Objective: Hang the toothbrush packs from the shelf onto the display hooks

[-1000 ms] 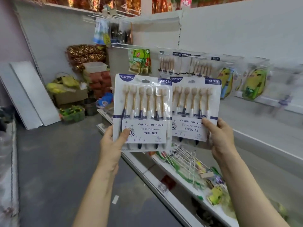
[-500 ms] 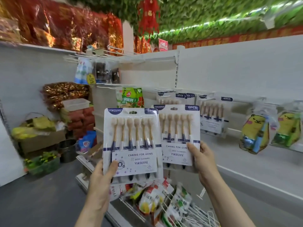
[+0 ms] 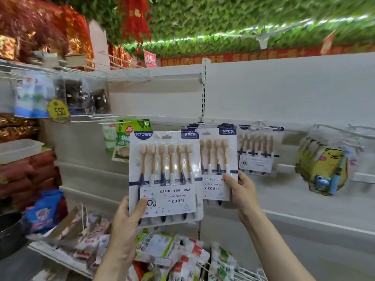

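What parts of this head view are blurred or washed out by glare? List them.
Head view: the pack in the left hand is sharpest, its "CARING FOR GUMS" print legible, though glare streaks the blister over the brushes; the hanging toothbrush packs and yellow cartoon packs are smeared by motion blur; the leafy ceiling streaks; wide-angle distortion bends the shelf edges.

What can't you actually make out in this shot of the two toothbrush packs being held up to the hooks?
Head view only:
- Right pack: its left part is hidden behind the left pack; whether its hole is on a hook cannot be told.
- Hook above it: thin and blurred.
- Left hand and right hand: fingers are behind the cards.
- Hung packs: print is too blurred to read.
- Yellow packs: smeared by motion.
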